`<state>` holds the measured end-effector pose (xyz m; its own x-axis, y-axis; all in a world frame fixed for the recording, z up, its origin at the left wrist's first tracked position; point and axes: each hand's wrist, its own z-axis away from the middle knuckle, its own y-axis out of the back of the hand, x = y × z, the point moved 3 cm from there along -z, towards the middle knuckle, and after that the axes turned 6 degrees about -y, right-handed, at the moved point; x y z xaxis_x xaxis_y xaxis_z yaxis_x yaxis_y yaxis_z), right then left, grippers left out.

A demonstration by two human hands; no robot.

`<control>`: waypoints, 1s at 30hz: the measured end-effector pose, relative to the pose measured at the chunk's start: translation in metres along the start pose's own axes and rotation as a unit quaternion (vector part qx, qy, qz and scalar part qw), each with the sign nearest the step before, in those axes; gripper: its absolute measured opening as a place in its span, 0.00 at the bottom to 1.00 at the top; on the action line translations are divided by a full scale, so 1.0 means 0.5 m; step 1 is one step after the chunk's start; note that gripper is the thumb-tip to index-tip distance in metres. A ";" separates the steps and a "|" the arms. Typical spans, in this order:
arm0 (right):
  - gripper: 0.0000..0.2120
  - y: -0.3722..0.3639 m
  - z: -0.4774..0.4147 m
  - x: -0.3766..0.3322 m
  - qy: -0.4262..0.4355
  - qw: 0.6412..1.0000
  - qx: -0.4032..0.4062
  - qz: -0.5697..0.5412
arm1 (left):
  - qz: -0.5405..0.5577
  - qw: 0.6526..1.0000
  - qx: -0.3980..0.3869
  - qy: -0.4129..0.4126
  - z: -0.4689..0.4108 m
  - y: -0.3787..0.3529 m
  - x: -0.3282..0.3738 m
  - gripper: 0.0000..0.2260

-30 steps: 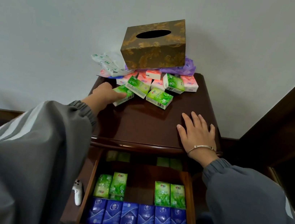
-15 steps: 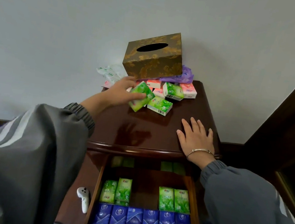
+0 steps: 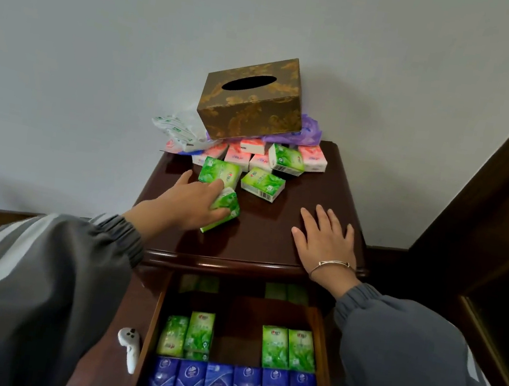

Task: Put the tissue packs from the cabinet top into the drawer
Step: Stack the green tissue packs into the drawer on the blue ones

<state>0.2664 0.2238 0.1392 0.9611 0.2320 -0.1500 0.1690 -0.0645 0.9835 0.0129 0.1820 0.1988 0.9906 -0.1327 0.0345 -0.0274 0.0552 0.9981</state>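
Dark polished wooden cabinet top (image 3: 255, 245) braces my spread right hand (image 3: 322, 238) for balance, while my left hand (image 3: 189, 203) grips a green plastic-wrapped tissue pack (image 3: 228, 206) I mean for the open drawer (image 3: 322, 343).

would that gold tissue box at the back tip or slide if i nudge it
Probably slides: the gold tissue box sits tilted on pink packs and purple wrap, not on the cabinet top. Likely light, since no tissue shows in its slot. Its flat sides look stiff.

Packs (image 3: 262, 184) before tissue box (image 3: 252, 107) on cabinet (image 3: 259, 242); drawer (image 3: 237, 331) below, apparently part-filled
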 end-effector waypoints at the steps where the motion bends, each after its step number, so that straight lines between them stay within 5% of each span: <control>1: 0.25 0.000 -0.001 0.000 0.000 1.000 -0.002 -0.001 | -0.002 1.000 0.006 -0.006 0.008 -0.001 -0.001 0.17; 7: 0.25 0.000 -0.001 -0.001 -0.005 1.000 -0.002 0.004 | -0.045 0.987 0.143 -0.048 -0.018 0.036 0.002 0.22; 14: 0.25 0.000 0.004 -0.002 -0.003 1.000 0.015 0.021 | 0.001 1.000 -0.028 0.003 -0.072 0.038 -0.041 0.24; 19: 0.24 0.010 0.000 0.000 -0.002 1.000 -0.003 -0.021 | 0.108 0.992 0.057 0.004 -0.026 0.021 -0.036 0.19; 21: 0.21 0.022 0.000 -0.001 -0.010 0.997 0.013 -0.080 | 0.255 0.959 0.116 0.036 0.008 0.004 -0.046 0.13; 25: 0.19 0.076 -0.044 -0.045 0.000 0.978 0.083 -0.192 | 0.578 0.779 0.201 0.137 0.078 -0.054 -0.063 0.05; 27: 0.20 0.108 -0.102 -0.087 0.047 0.983 0.103 -0.148 | 0.603 0.748 0.238 0.145 0.093 -0.073 -0.065 0.07; 30: 0.23 0.143 -0.202 -0.139 0.076 0.991 0.089 -0.073 | 0.584 0.752 0.274 0.138 0.098 -0.072 -0.058 0.06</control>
<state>0.1894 0.3012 0.2304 0.8821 0.3932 -0.2592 0.3524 -0.1859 0.9172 -0.0216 0.1355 0.1641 0.2367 -0.0952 0.9669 -0.8761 -0.4511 0.1701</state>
